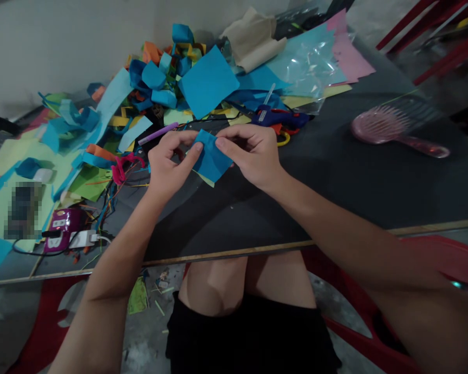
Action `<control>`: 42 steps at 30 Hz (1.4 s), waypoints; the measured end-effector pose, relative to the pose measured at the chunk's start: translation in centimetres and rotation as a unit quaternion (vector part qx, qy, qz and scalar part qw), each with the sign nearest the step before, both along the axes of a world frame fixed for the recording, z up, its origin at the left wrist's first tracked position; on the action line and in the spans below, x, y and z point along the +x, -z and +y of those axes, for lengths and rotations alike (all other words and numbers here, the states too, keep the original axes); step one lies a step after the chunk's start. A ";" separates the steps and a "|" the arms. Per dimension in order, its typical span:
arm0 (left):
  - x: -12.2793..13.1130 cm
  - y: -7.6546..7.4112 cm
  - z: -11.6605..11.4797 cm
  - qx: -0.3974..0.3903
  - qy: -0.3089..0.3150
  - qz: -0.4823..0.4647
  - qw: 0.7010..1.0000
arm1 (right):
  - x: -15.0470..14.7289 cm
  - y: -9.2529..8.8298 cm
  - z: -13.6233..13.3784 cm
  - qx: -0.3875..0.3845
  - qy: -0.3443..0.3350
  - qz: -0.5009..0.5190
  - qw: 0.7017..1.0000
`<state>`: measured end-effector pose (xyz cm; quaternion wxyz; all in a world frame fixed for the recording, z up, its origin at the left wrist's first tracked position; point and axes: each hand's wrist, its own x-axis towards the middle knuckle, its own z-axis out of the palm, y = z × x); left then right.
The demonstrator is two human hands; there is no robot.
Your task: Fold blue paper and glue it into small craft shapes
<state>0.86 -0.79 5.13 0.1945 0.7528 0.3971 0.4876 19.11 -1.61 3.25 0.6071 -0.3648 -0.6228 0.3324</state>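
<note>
Between both hands, above the dark table (pixel 234 218), is a small blue piece of paper (pixel 214 162), tilted like a diamond. My left hand (pixel 171 161) pinches its upper left edge between thumb and fingers. On the upper right edge, my right hand (pixel 255 153) pinches it in the same way. A sliver of pale yellow-green paper (pixel 206 179) shows beneath the blue one; I cannot tell whether it is held too. Just beyond the right hand lie a blue glue gun (pixel 283 117) and scissors with a yellow handle loop (pixel 284 138).
A heap of blue and orange paper pieces (pixel 154 75) is at the back, near a larger blue sheet (pixel 208 83). On the left are a purple power strip (pixel 64 226) with cords and a pink fuzzy strip (pixel 120 169). A pink hairbrush (pixel 378 124) lies on the right.
</note>
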 end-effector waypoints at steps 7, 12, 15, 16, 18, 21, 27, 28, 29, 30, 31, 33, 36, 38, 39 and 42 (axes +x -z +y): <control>0.4 0.3 -0.3 0.060 -0.010 0.054 0.997 | 0.0 0.3 -0.2 0.015 0.026 -0.022 0.999; 0.6 0.3 -0.6 0.089 -0.053 0.081 0.991 | -0.1 0.2 -0.4 0.014 0.030 -0.028 0.999; 0.7 0.3 -0.5 0.106 -0.070 0.089 0.988 | -0.2 0.2 -0.5 0.014 0.030 -0.025 0.999; 0.7 0.3 -0.5 0.109 -0.067 0.088 0.988 | -0.2 0.1 -0.6 0.016 0.029 -0.022 0.999; 0.6 0.3 -0.4 0.110 -0.055 0.083 0.989 | -0.3 0.1 -0.6 0.018 0.028 -0.017 0.999; 0.6 0.4 -0.3 0.115 -0.046 0.076 0.989 | -0.4 0.0 -0.7 0.016 0.026 -0.013 0.999; 0.6 0.1 -0.4 0.118 -0.055 0.094 0.987 | -0.6 0.4 -0.5 0.014 0.020 0.008 1.000; 0.6 0.1 -0.4 0.122 -0.053 0.096 0.986 | -0.6 0.5 -0.5 0.011 0.018 0.011 1.000; 0.6 0.1 -0.5 0.127 -0.053 0.098 0.986 | -0.6 0.5 -0.4 0.007 0.015 0.014 1.000; 0.6 0.1 -0.5 0.133 -0.054 0.101 0.984 | -0.6 0.5 -0.4 0.004 0.011 0.017 1.000; 0.6 0.2 -0.5 0.139 -0.058 0.103 0.983 | -0.6 0.5 -0.4 0.001 0.007 0.020 1.000; 0.5 0.3 -0.5 0.150 -0.072 0.108 0.980 | -0.6 0.4 -0.4 -0.005 0.002 0.024 1.000; 0.5 0.4 -0.3 0.164 -0.082 0.115 0.976 | -0.6 0.3 -0.4 -0.009 0.005 0.025 1.000; 0.5 0.5 -0.2 0.166 -0.079 0.119 0.976 | -0.6 0.3 -0.4 -0.007 0.007 0.022 1.000; 0.5 0.5 -0.1 0.165 -0.076 0.118 0.976 | -0.6 0.3 -0.4 -0.006 0.007 0.021 1.000; 0.5 0.5 -0.1 0.151 -0.062 0.112 0.980 | -0.6 0.4 -0.4 -0.003 0.002 0.018 1.000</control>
